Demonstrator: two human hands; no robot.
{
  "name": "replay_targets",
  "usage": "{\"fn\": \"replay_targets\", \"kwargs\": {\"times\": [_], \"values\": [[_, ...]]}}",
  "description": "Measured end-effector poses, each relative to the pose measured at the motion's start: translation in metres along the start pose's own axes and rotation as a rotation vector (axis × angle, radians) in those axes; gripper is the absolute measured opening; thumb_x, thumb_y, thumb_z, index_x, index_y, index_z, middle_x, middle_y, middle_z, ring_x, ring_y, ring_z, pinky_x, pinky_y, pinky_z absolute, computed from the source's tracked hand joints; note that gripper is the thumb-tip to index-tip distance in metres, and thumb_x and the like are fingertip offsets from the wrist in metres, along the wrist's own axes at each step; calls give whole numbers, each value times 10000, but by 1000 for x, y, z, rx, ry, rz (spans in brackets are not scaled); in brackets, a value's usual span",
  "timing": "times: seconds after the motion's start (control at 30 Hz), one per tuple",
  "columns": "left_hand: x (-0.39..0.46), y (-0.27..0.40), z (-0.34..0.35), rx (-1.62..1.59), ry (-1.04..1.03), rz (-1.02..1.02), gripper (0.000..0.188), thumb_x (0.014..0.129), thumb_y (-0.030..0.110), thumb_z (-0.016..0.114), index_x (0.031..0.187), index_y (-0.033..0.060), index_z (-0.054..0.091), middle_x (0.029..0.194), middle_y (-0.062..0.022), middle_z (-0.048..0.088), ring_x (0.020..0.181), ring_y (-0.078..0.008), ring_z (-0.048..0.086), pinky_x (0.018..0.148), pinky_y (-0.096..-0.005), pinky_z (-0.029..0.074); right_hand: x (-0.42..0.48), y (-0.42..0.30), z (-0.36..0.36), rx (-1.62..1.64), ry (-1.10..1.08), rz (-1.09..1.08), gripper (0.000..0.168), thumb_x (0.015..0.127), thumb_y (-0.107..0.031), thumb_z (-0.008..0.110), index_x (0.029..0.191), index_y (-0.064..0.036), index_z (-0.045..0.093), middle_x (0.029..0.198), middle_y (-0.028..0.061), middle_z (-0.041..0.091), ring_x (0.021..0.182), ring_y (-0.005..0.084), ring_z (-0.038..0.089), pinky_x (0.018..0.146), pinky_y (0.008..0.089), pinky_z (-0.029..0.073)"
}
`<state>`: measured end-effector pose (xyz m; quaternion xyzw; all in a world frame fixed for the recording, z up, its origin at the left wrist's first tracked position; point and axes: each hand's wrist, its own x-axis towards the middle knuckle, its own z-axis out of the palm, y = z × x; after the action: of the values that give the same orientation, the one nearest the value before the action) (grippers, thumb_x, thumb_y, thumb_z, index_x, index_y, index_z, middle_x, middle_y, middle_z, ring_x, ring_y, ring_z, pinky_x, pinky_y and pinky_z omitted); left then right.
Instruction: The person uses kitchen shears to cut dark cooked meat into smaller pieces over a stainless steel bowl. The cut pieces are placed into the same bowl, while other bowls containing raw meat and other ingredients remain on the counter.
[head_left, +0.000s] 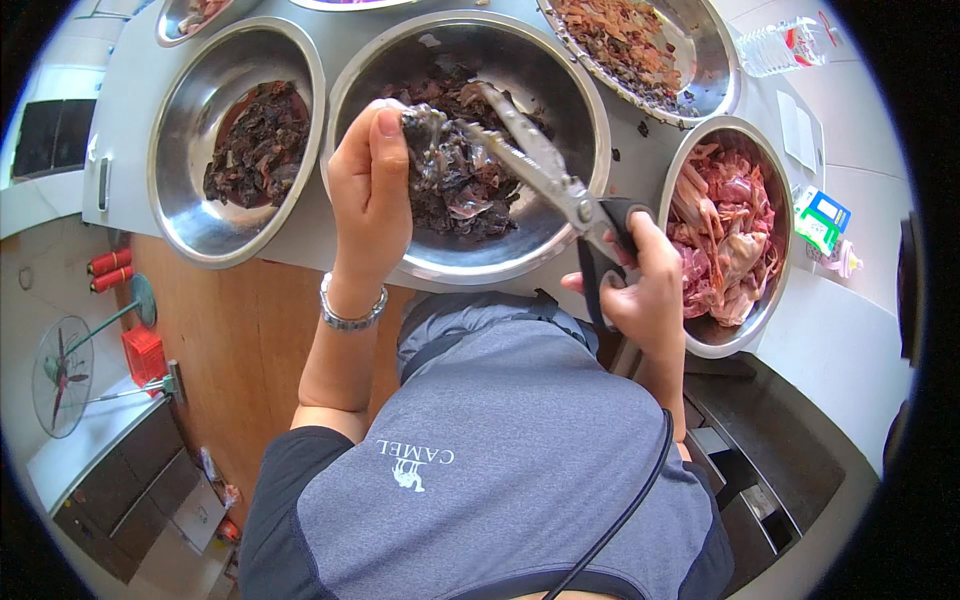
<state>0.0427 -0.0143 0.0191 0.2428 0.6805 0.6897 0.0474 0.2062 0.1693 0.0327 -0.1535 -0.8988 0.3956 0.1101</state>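
Observation:
My left hand (369, 176) pinches a wet, dark, glistening piece (431, 146), possibly black fungus, above a large steel bowl (420, 271). Dark brown-black pieces (465, 214) of the same look lie in that bowl. In my right hand (641, 277) are kitchen scissors (551, 180) with black handles. Their blades are spread apart, wet and flecked with bits. The lower blade's tip is beside the held piece; whether it touches cannot be made out.
A steel bowl (169, 180) on the left holds more dark pieces in reddish liquid. At right, another bowl (784, 217) contains raw poultry (731, 232). Orange-brown scraps (622, 41) fill part of a far bowl (709, 67). A plastic bottle (780, 49) and packets (821, 217) lie beyond.

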Motion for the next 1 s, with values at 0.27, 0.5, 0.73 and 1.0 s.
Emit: {"fn": "replay_targets", "kwargs": {"times": [0.27, 0.5, 0.73, 1.0], "values": [[1, 1, 14, 348, 253, 244, 296, 987, 211, 329, 762, 38, 412, 697, -4, 416, 640, -81, 368, 599, -216, 318, -8, -8, 14, -82, -2, -67, 429, 604, -326, 797, 714, -29, 508, 555, 99, 513, 495, 261, 542, 471, 340, 419], [1, 0, 13, 375, 247, 338, 271, 982, 180, 315, 783, 24, 415, 731, -30, 434, 661, -102, 395, 631, -214, 336, -8, -9, 12, -124, 13, -87, 384, 611, -290, 784, 697, -27, 518, 566, 102, 527, 503, 261, 556, 476, 340, 424], [-2, 1, 18, 254, 291, 283, 266, 976, 188, 343, 776, 33, 422, 748, -14, 457, 672, -71, 407, 629, -197, 344, -14, -4, 24, -2, 56, -59, 229, 649, -144, 717, 746, -10, 560, 613, 132, 553, 533, 263, 587, 493, 328, 445], [3, 2, 25, 237, 259, 324, 285, 973, 206, 358, 754, 43, 437, 714, 10, 463, 646, -50, 402, 601, -186, 337, -12, -22, 29, 488, -163, 267, 98, 742, 4, 656, 816, 33, 599, 684, 36, 619, 603, 62, 556, 550, 194, 437]]}}
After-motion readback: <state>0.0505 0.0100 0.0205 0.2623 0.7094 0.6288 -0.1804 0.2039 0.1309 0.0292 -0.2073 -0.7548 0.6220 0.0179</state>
